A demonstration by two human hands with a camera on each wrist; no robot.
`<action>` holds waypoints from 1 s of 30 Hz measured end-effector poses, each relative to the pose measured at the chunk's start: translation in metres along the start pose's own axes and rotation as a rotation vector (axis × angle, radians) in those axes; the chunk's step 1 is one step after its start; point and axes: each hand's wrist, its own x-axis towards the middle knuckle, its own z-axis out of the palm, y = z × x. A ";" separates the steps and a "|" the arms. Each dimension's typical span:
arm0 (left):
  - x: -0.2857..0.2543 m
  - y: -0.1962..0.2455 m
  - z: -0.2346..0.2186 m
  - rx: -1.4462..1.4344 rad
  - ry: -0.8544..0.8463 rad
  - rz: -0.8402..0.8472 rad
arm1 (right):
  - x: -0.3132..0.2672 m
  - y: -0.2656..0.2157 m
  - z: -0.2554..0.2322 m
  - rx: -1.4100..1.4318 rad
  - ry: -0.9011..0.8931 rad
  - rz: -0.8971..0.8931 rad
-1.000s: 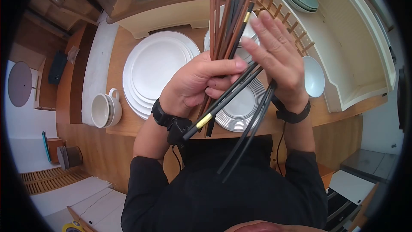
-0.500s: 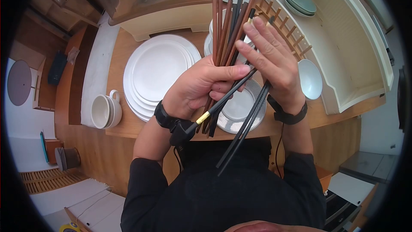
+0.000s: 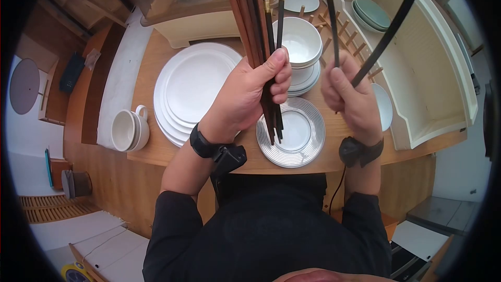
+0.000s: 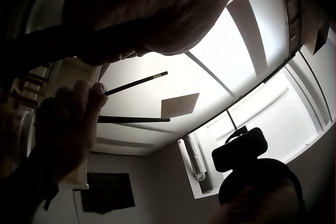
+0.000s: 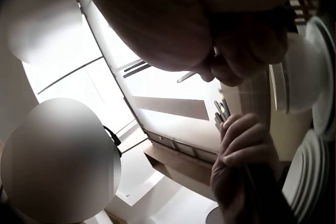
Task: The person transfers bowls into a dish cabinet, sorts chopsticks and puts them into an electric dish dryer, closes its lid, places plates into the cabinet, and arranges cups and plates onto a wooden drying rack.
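My left hand [image 3: 248, 91] grips an upright bundle of brown and black chopsticks [image 3: 243, 21], some with gold bands near the top. Their lower ends stick out below the fist, over a ridged-rim plate [image 3: 295, 130]. To the right, my right hand [image 3: 355, 99] holds black chopsticks [image 3: 386, 37] that splay apart above the fingers; one carries a gold band. The left wrist view shows the right hand [image 4: 68, 124] with two dark chopsticks [image 4: 134, 120] poking out of it. In the right wrist view, the left hand [image 5: 244, 148] is wrapped around the bundle.
Large white plates [image 3: 177, 120] lie stacked at left, beside nested cups [image 3: 123, 133]. White bowls [image 3: 308, 55] stand on small plates behind the hands. At right are a cream rack [image 3: 438, 73] with wooden pegs, green bowls [image 3: 373, 10] and a pale bowl [image 3: 385, 109].
My hands have moved apart. The right hand, earlier flat against the bundle with black chopsticks hanging down from it, now holds black chopsticks pointing up. The bundle has tilted leftward in the left hand.
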 end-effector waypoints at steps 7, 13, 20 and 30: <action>-0.006 -0.002 0.011 0.190 0.126 0.128 | 0.002 0.016 0.015 0.253 -0.256 0.160; -0.007 -0.004 0.010 0.306 0.179 0.138 | 0.000 0.024 0.024 0.233 -0.403 0.256; 0.004 -0.001 -0.001 0.045 0.139 0.203 | 0.004 0.008 0.008 0.035 -0.213 0.203; -0.005 0.007 -0.002 0.041 0.046 0.141 | 0.003 0.021 0.005 0.291 -0.191 0.119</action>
